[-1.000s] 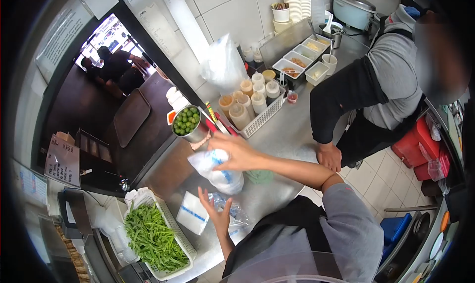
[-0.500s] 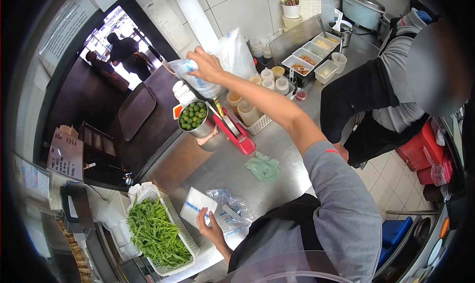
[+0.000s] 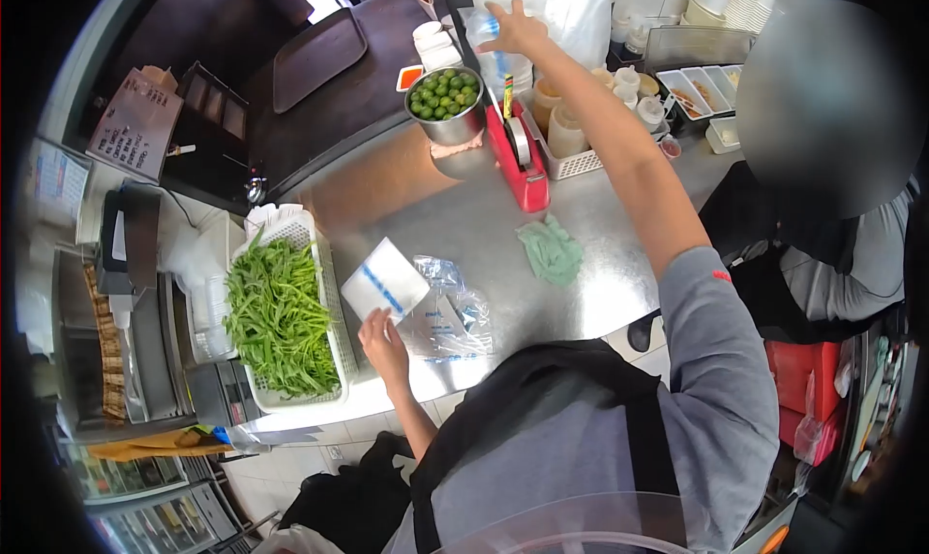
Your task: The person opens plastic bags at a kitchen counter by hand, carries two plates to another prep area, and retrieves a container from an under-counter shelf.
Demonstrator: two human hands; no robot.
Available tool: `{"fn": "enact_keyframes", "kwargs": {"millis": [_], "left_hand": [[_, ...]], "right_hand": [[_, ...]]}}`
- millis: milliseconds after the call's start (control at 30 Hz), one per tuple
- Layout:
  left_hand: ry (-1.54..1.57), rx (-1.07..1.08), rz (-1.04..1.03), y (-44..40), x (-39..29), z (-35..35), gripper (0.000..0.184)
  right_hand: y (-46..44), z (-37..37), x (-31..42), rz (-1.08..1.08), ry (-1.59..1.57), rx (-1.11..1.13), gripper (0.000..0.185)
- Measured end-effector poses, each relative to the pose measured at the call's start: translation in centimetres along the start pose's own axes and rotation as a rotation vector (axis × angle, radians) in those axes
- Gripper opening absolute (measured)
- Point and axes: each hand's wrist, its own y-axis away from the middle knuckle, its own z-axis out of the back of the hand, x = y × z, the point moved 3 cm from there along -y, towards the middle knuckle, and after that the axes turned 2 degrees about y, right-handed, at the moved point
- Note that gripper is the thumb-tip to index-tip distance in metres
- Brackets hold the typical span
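My right hand (image 3: 518, 29) reaches to the far side of the counter with its fingers spread. It is over clear plastic with blue print (image 3: 491, 51); whether it touches the plastic I cannot tell. Close to my body, my left hand (image 3: 385, 346) has its fingers extended at the lower edge of a flat white packet with a blue stripe (image 3: 373, 275). Beside that packet lies a crumpled clear plastic wrapper (image 3: 450, 312). A red tape dispenser (image 3: 523, 172) stands below my right forearm, near a metal pot (image 3: 455, 128) of small green limes (image 3: 445, 91).
At the left stands a white basket (image 3: 339, 346) of leafy greens (image 3: 276, 322). A green cloth (image 3: 550, 249) lies on the steel counter (image 3: 406, 215). Squeeze bottles (image 3: 566, 128) and topping trays (image 3: 697, 94) line the back right. A co-worker (image 3: 823, 254) stands at the right.
The camera view has shifted, with the counter now higher in the picture. My right hand's fingers, earlier closed around blue-printed clear plastic, are now spread. My left hand stays beside the white packet.
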Motion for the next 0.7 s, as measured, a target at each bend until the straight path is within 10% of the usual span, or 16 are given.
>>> {"fn": "enact_keyframes", "kwargs": {"millis": [100,133,167,300,333,467,700], "left_hand": [[-0.087,0.050,-0.025,-1.3,4.0,-1.5,0.032],[-0.104,0.091,-0.105,-2.0,6.2,-2.4,0.035],[-0.002,0.176,-0.085,-3.3,8.2,-3.8,0.037],[-0.308,0.387,-0.211,-8.6,14.7,-9.4,0.048],[-0.176,0.485,0.090,-9.9,14.7,-10.0,0.058],[-0.639,0.559,-0.039,-12.5,15.9,-10.3,0.042],[-0.407,0.627,-0.040,-12.0,12.2,-8.5,0.050]], "right_hand": [[4.0,2.2,2.2,0.040,0.244,-0.273,0.099],[5.0,0.9,3.4,0.081,0.032,-0.131,0.090],[8.1,0.6,4.9,0.082,-0.294,-0.440,0.075],[22.2,-0.8,11.7,0.732,-0.678,0.067,0.033],[24.4,-4.1,12.3,0.667,-0.701,0.240,0.029],[31.7,-10.4,12.1,0.531,-0.856,0.333,0.031],[35.8,-6.0,11.0,0.189,-0.996,0.220,0.052]]}}
